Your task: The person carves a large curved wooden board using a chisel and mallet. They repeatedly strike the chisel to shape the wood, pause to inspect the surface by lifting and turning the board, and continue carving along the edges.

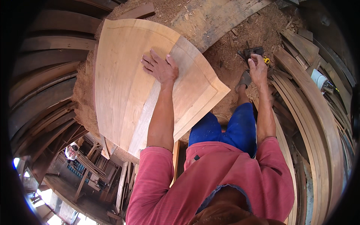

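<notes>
My left hand lies flat with its fingers spread on a broad, pale wooden panel. The panel is made of boards joined side by side, and a shaped groove runs along its far and right edges. To the right of the panel, my right hand is over the floor, its fingers loosely stretched and a little bent, with nothing visible in them. Just beyond its fingertips sits a dark, blocky tool, whose exact kind I cannot make out. Beside that hand is a small yellow and black tape measure.
Wood shavings cover the ground. A wide plank lies beyond the panel. Long boards are stacked on the left and along the right. Another person is far off at the lower left.
</notes>
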`<state>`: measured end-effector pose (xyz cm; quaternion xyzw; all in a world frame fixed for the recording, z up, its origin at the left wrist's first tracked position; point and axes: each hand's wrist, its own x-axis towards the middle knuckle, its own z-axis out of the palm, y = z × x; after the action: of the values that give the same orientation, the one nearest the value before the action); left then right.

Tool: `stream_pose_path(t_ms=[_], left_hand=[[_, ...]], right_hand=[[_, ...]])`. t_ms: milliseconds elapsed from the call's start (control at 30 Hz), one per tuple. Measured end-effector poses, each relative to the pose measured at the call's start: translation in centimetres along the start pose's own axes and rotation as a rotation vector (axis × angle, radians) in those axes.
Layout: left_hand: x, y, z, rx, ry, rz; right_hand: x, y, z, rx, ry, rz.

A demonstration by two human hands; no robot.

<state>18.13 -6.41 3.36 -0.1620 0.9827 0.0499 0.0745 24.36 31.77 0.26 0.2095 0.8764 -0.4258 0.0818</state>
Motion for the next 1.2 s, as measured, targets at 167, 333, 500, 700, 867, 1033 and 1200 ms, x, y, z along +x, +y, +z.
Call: stream_pose_path(t_ms=[167,333,500,700,867,1033,1200], left_hand=[[0.1,-0.3,0.2,-0.006,0.008,-0.004],[0.3,-0.7,0.7,0.002,0.017,0.0],[0.2,-0.5,0.6,0.021,0.03,-0.001],[0.5,-0.9,0.8,0.029,0.04,0.02],[0.2,-0.6,1.0,0.082,0.084,0.041],[0.6,-0.8,1.1,0.031,0.074,0.058],[0.3,-2.2,1.7,0.042,0.125,0.16]], right_hand=[[0.1,0.1,-0.7,0.005,-0.051,-0.008],[2.5,-0.6,-3.1,0.073,-0.092,-0.049],[1.6,4.2,-5.0,0.017,-0.157,0.091],[-3.3,13.3,-5.4,0.032,-0.253,0.228],[-5.5,16.0,-4.9,0.003,-0.363,0.405],[-6.5,22.3,-3.5,0.038,-0.323,0.419],[-3.6,26.0,-2.3,-0.148,-0.414,0.361]])
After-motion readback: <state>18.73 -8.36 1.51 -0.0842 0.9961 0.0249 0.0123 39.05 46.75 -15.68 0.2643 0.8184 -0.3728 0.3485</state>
